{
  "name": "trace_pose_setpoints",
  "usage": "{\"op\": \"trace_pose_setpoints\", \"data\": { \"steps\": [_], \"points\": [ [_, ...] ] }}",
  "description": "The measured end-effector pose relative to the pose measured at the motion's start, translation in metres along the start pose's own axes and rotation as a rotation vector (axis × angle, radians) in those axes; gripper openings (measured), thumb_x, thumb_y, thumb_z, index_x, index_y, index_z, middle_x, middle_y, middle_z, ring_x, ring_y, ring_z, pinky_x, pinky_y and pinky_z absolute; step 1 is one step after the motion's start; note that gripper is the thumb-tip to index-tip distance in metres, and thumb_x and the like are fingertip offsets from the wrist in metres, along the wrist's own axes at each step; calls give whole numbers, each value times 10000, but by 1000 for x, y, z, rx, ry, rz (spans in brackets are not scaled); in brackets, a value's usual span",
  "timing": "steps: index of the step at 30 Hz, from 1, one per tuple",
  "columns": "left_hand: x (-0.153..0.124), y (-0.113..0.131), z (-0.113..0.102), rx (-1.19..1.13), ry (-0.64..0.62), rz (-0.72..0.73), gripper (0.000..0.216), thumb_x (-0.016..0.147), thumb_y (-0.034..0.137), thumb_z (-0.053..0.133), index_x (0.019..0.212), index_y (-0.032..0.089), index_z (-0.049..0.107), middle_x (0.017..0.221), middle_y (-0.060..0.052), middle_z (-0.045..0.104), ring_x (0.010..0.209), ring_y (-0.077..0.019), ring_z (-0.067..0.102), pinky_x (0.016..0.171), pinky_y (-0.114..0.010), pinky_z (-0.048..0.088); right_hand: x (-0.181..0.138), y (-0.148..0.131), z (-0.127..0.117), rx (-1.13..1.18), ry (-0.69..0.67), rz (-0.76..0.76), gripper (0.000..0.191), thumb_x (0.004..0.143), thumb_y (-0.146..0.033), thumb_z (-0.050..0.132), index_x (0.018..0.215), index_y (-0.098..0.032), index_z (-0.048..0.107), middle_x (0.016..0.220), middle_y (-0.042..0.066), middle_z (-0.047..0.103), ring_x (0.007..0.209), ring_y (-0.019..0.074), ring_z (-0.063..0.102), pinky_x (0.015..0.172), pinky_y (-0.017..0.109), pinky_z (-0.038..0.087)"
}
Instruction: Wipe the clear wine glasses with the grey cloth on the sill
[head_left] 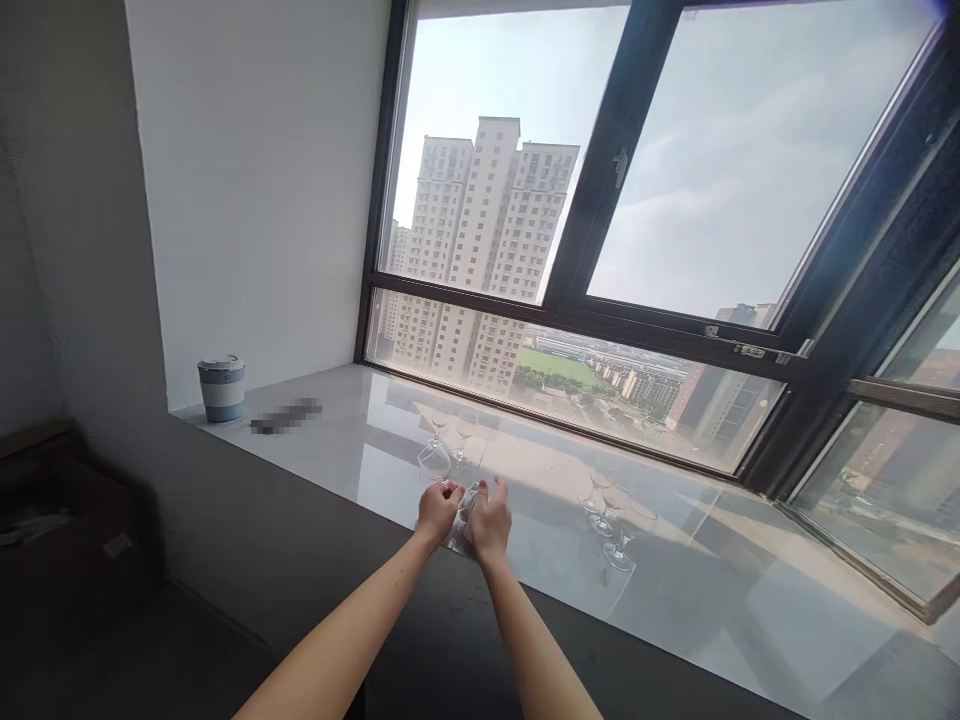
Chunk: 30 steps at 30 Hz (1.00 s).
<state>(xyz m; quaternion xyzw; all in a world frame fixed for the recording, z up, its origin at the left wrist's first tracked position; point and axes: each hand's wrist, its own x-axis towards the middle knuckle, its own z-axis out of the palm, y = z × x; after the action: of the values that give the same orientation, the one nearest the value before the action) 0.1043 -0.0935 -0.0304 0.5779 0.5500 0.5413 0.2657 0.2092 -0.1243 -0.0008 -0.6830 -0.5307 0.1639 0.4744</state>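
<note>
My left hand point(439, 512) is closed in a pinch just below a tilted clear wine glass point(433, 461) and seems to grip its stem, which the fingers mostly hide. Close beside it, my right hand point(490, 518) is curled round a crumpled pale cloth point(468, 500), its thumb and forefinger pointing up. Two more clear stemmed glasses stand just beyond the hands; one is this wine glass point(464, 432). To the right is a group of three stemmed glasses, the nearest being another wine glass point(619, 548).
A glossy grey windowsill point(540, 560) runs under a dark-framed window point(570, 310). At its left end stands a blue and white lidded cup point(222, 390), beside a pixelated dark item point(286, 416). A cardboard box point(82, 540) sits in shadow at lower left.
</note>
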Motion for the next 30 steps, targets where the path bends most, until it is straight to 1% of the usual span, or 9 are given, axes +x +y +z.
{"op": "trace_pose_setpoints", "data": {
  "steps": [6,8,12,15,17,21,24,27,30],
  "points": [
    [-1,2,-3,36,-4,-42,351,764,462,535,605,166,637,565,-8,584,586,-138,510,585,-237,331,-7,7,-10,161,43,37,596,933,-503,323,1319,-79,484,1195,197,639,1054,275,625,855,333,451],
    [-2,3,-4,54,-30,-40,365,775,471,529,612,166,645,568,-7,584,596,-141,522,595,-238,337,-13,12,-22,203,57,4,608,940,-536,293,1308,-93,490,1116,169,673,982,258,648,799,318,473],
    [-2,4,-6,100,-54,-15,346,787,462,524,663,173,669,584,-2,578,621,-148,541,591,-234,335,-28,36,-68,122,7,-157,684,944,-613,245,1395,-126,412,787,74,708,695,240,662,613,290,465],
    [-1,4,-5,136,-71,-2,339,795,455,517,646,181,651,553,6,554,597,-146,536,572,-231,325,-37,71,-115,-85,44,-273,687,941,-621,258,1400,-138,427,803,93,715,691,240,669,592,272,446],
    [-1,6,-6,161,-84,4,347,796,450,519,593,185,614,567,-3,570,607,-151,549,572,-232,329,-39,98,-148,-206,90,-272,691,937,-626,235,1364,-138,473,823,114,718,690,244,674,585,271,443],
    [-2,10,-7,206,-95,-13,379,802,452,524,525,195,553,603,-33,612,683,-188,605,587,-237,353,-31,141,-206,-437,211,-116,649,938,-591,210,1343,-164,483,892,121,723,723,253,682,597,295,461],
    [-3,12,-6,244,-102,-6,370,809,436,531,526,198,546,639,-47,641,747,-209,633,615,-240,377,-15,156,-239,-645,290,71,626,916,-583,320,1381,-179,432,904,126,719,745,279,682,629,334,469],
    [-2,12,0,332,-129,40,367,825,417,525,532,197,555,721,-70,681,816,-221,646,653,-248,394,3,162,-257,-746,292,181,646,891,-593,389,1399,-194,407,907,133,714,836,310,683,706,378,473],
    [-1,13,6,390,-153,80,316,826,408,537,607,194,619,904,-97,715,900,-231,645,703,-258,411,13,167,-262,-707,292,294,637,892,-591,376,1395,-201,410,953,141,709,881,314,680,730,387,472]
  ]
}}
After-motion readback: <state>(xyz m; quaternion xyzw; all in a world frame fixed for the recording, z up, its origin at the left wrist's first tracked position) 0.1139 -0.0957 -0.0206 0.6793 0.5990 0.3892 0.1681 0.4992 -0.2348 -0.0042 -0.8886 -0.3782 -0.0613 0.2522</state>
